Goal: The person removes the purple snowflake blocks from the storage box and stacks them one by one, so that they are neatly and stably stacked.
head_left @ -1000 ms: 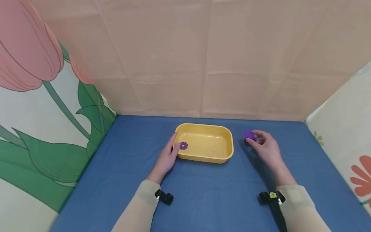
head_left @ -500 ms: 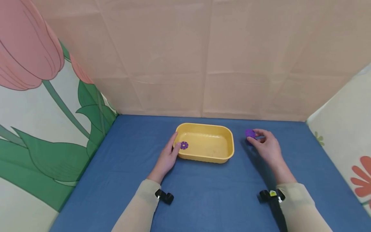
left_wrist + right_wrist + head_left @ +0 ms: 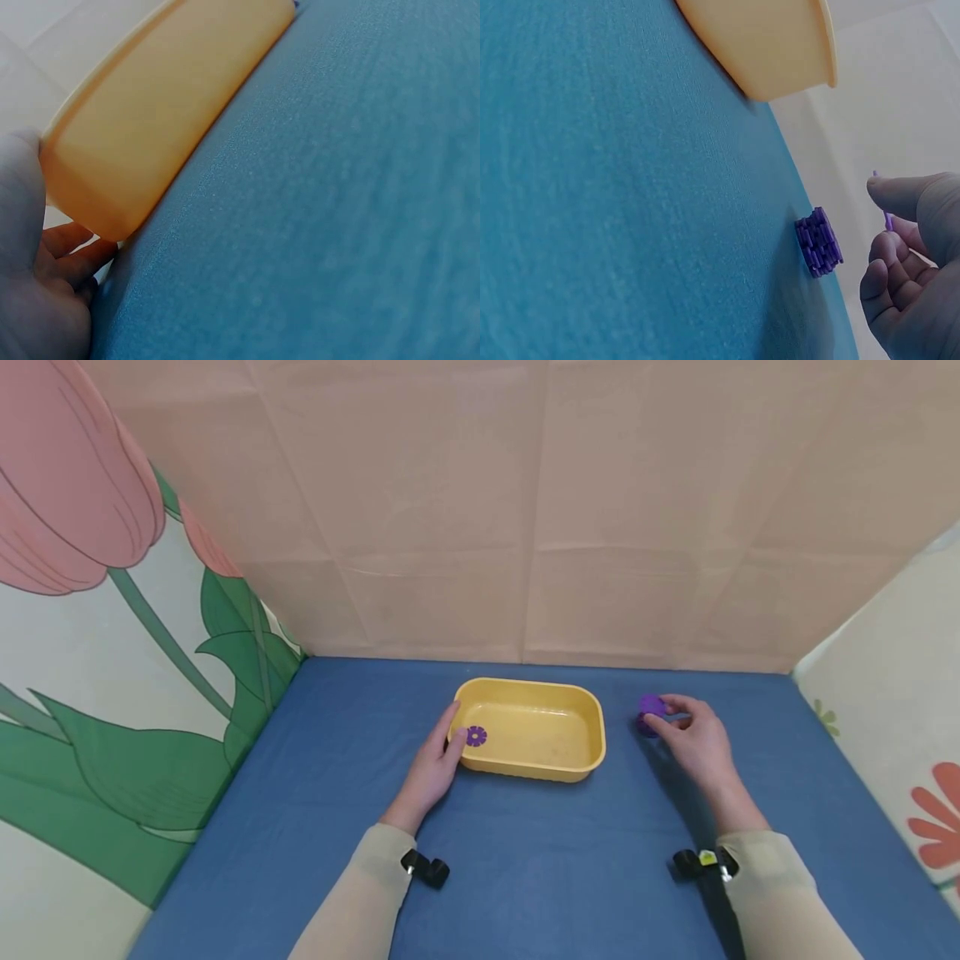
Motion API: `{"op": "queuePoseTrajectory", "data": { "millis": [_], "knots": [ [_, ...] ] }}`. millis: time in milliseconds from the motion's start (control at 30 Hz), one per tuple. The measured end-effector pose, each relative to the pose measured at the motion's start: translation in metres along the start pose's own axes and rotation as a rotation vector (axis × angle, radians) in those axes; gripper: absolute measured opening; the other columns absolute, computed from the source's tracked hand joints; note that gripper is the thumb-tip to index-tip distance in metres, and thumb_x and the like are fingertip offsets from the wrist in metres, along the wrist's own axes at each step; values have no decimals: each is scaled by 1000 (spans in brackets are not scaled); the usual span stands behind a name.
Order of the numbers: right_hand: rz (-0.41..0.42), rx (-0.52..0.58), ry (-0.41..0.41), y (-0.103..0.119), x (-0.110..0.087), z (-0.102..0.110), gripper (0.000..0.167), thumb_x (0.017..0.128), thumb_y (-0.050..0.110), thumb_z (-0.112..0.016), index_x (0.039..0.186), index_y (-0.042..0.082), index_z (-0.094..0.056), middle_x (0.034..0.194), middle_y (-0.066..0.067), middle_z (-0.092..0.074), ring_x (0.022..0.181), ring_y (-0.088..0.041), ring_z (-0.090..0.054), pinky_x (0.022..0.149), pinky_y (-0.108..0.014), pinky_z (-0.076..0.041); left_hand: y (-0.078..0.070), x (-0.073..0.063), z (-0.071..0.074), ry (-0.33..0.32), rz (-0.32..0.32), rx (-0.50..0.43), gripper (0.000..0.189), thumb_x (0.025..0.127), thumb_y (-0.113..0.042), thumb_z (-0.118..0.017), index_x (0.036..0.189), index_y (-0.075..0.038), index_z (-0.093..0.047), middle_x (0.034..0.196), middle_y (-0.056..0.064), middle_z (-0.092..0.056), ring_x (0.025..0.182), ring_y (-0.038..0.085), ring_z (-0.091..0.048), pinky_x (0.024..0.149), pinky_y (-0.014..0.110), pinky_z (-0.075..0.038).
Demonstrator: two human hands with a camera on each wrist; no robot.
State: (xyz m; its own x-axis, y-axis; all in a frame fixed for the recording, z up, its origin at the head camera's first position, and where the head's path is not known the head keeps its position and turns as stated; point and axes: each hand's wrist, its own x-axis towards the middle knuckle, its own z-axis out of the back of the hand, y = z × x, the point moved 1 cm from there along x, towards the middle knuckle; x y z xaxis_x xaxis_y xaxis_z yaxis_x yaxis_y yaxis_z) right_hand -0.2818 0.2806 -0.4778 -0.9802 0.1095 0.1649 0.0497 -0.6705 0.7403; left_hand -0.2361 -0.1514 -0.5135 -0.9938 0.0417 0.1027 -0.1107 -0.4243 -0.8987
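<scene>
In the head view, a yellow plastic tub [image 3: 536, 727] sits on the blue cloth, one purple flower-shaped disc [image 3: 476, 737] lying inside near its left end. My left hand [image 3: 429, 770] grips that end, thumb over the rim and fingers along the outer wall. Right of the tub, my right hand [image 3: 699, 745] pinches a thin purple disc [image 3: 652, 704] between thumb and fingers. The right wrist view shows this disc edge-on, held above a short stack of purple discs [image 3: 820, 242] on the cloth. From the head view, the held disc and fingers partly cover the stack.
The blue cloth [image 3: 510, 868] covers the tabletop. A beige sheet [image 3: 525, 527] stands along the back, with a tulip-patterned panel [image 3: 112, 652] on the left and a flowered panel [image 3: 885, 710] on the right.
My right hand has shifted slightly to the right with the pinched disc, which now sits more directly over the stack. My left hand and the tub stay nearly where they were.
</scene>
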Motion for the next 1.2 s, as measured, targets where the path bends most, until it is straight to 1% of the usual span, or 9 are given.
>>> {"op": "queuePoseTrajectory", "data": {
  "millis": [200,333,467,600,767,867,1033,1200],
  "knots": [
    [-21,-11,0,-2,-1,-1,59,108,41,-74,149,0,-64,137,-24,-61,105,-30,-58,65,-19,-49,2,1,0,2,-4,3,59,120,-47,-46,175,-43,-28,179,-5,-32,165,24,-28,133,55,-26],
    [-27,-17,-1,-5,-2,-1,58,108,40,-74,148,-1,-64,136,-24,-60,102,-30,-58,64,-22,-49,2,0,0,3,-5,1,59,119,-50,-45,175,-44,-28,179,-5,-31,165,24,-28,133,55,-26],
    [-45,-18,11,-8,-3,-3,59,109,41,-74,149,0,-63,137,-24,-60,102,-31,-59,64,-23,-51,2,-1,1,4,-7,-8,60,119,-51,-46,175,-43,-28,179,-4,-31,165,25,-28,133,56,-26],
    [-61,-28,29,-11,-2,-5,59,109,41,-73,150,0,-62,137,-24,-60,102,-32,-59,65,-26,-52,2,0,1,4,-14,-8,59,119,-49,-46,175,-43,-28,179,-3,-32,165,25,-28,133,55,-26],
    [-46,-44,53,-14,1,-7,59,109,39,-74,149,-3,-62,134,-25,-61,96,-32,-61,63,-30,-52,2,0,1,4,-27,-5,61,119,-53,-45,176,-42,-27,180,-2,-31,166,27,-27,133,56,-26],
    [-34,-54,55,-15,2,-8,57,109,36,-74,148,-4,-63,131,-25,-62,93,-31,-61,62,-30,-52,1,0,1,6,-21,-4,62,118,-58,-43,176,-43,-26,180,-3,-30,165,25,-27,133,55,-26],
    [-10,-74,50,-18,4,-9,54,108,33,-75,146,-5,-64,127,-25,-64,91,-31,-61,62,-31,-52,1,0,1,4,-12,-3,61,118,-56,-43,175,-44,-27,180,-3,-30,166,25,-27,133,55,-25],
    [-10,-88,60,-18,4,-9,55,108,32,-76,146,-5,-64,127,-27,-64,97,-35,-61,67,-34,-52,1,-1,0,0,-13,-14,59,120,-49,-45,175,-45,-27,180,-2,-30,166,27,-27,133,56,-25]
  ]
}}
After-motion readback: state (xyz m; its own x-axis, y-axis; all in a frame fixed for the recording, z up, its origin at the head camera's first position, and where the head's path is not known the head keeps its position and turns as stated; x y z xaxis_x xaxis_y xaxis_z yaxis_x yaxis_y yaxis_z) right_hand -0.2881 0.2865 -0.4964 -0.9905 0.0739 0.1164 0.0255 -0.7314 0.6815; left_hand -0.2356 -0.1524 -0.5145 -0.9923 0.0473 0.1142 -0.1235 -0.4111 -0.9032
